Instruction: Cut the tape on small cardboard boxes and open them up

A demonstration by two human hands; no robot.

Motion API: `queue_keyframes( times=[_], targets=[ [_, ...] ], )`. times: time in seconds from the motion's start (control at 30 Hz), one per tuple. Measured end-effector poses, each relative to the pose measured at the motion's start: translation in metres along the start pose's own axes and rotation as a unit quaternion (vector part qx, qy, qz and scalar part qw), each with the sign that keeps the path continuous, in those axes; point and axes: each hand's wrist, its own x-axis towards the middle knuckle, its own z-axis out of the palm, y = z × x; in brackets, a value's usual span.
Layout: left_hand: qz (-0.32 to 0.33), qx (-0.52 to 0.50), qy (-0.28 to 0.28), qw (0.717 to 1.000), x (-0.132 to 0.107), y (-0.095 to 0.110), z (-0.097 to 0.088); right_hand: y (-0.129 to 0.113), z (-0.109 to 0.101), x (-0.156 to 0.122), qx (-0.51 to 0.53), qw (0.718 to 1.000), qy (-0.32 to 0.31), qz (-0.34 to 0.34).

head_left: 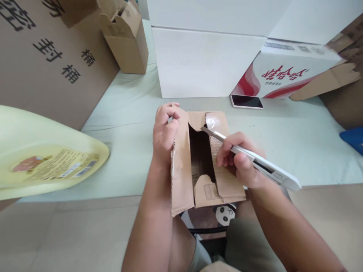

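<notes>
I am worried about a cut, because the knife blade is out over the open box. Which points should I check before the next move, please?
1. Left hand away from the blade: ok. It clasps the left flap of the cardboard box, across the opening from the blade tip.
2. Grip on the knife: ok. The right hand wraps its white body.
3. Blade touching tape: cannot tell. The tip is at the taped flap.
4. Box support: cannot tell. Its near end passes the edge of the table.
5. Phone clear: ok. It lies beyond the box.

Hands (166,130) hold box (198,162) and knife (255,160).
</notes>
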Motion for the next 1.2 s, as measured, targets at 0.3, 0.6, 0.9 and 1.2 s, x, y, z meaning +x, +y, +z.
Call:
queue_keyframes(
  times=[0.3, 0.6, 0.9, 1.2],
  targets=[
    [-0.038, -0.024, -0.023, 0.999, -0.005, -0.005, -0.003, -0.002, 0.001, 0.001, -0.002, 1.000, -0.009, -0.008],
    [-0.038, -0.054, -0.004, 0.998, -0.003, -0.004, -0.002, 0.000, 0.001, -0.001, 0.012, 1.000, -0.004, -0.009],
    [-0.076, -0.137, -0.051, 0.986, -0.005, -0.002, 0.001, 0.005, 0.008, -0.003, 0.006, 0.995, 0.082, -0.049],
    [-0.077, -0.175, -0.063, 0.980, -0.005, -0.009, 0.003, 0.013, -0.016, 0.015, -0.132, 0.983, 0.131, 0.012]
  ],
)
